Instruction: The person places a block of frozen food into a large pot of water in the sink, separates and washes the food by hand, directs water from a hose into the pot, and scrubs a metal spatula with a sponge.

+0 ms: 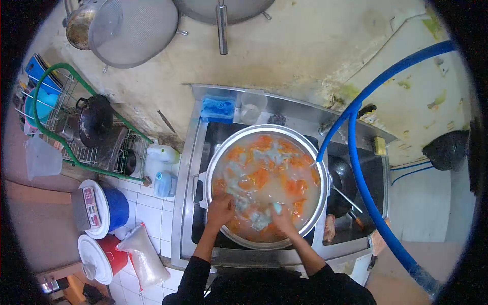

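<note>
A large round metal pot [321, 209] sits across the sink, filled with cloudy water. Soft orange pieces [258, 178] and pale grey pieces [262, 219] float in it; I cannot tell their kind. Over the pot's lower left side, my left hand [221, 209] has its fingers closed, and what they hold, if anything, is hidden. My right hand [282, 220] is at the water near the pot's lower middle. Its fingers are closed around a small pale bluish piece [277, 208], close to the grey pieces.
A blue hose [360, 168] arches over the right sink basin, which holds a dark wok [341, 185]. A blue sponge [217, 108] and a clear container [252, 107] stand behind the pot. Jugs [162, 161], lidded buckets [109, 211] and a dish rack [99, 147] are at left.
</note>
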`<control>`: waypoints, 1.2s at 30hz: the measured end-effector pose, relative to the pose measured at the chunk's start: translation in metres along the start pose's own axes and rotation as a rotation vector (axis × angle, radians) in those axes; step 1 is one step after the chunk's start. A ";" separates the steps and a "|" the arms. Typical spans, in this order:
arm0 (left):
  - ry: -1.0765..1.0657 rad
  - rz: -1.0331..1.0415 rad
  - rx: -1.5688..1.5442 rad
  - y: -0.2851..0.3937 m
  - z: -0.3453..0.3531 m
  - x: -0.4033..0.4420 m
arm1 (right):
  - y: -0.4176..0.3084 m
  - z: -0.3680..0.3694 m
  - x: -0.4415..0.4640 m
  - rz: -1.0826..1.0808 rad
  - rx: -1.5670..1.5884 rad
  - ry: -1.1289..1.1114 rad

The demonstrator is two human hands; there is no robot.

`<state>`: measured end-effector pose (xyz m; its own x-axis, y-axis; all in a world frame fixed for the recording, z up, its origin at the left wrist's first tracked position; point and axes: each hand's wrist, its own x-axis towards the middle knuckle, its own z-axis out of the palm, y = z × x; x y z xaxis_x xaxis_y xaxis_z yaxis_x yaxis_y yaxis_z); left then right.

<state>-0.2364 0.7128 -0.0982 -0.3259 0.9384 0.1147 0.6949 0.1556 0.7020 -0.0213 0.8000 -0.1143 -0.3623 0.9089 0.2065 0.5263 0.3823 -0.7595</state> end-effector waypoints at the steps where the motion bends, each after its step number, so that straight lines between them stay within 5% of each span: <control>1: -0.002 -0.002 -0.004 -0.001 0.001 -0.001 | 0.031 -0.015 0.007 0.137 -0.068 -0.042; 6: 0.076 0.007 -0.039 -0.002 0.004 -0.003 | -0.053 -0.064 0.116 0.413 0.305 0.062; 9: -0.015 -0.065 -0.027 0.001 -0.001 -0.003 | -0.026 -0.017 0.136 0.275 0.194 0.058; 12: 0.015 -0.056 0.007 -0.007 0.006 -0.004 | -0.077 -0.004 0.112 0.169 0.254 0.124; 14: 0.035 -0.039 -0.023 -0.003 0.001 -0.002 | -0.112 -0.024 0.109 0.291 0.337 -0.040; 17: 0.062 -0.021 -0.070 -0.001 0.002 -0.002 | -0.110 -0.024 0.118 0.397 0.035 -0.205; 19: 0.065 -0.031 -0.081 0.000 0.001 -0.004 | -0.107 -0.006 0.153 0.096 0.242 -0.202; 23: 0.082 -0.026 -0.060 0.003 -0.003 -0.003 | -0.139 0.053 0.271 -0.397 -0.011 -0.377; 30: 0.056 -0.074 -0.039 -0.008 0.006 -0.006 | -0.143 0.196 0.373 -0.344 -0.416 -0.794; 36: 0.096 -0.029 -0.094 -0.006 0.000 -0.006 | -0.115 0.214 0.378 -0.251 -0.487 -0.913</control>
<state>-0.2385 0.7064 -0.1028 -0.4083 0.8993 0.1567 0.6224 0.1486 0.7684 -0.3837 1.0638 -0.0807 -0.8364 0.4030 -0.3715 0.5343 0.7506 -0.3887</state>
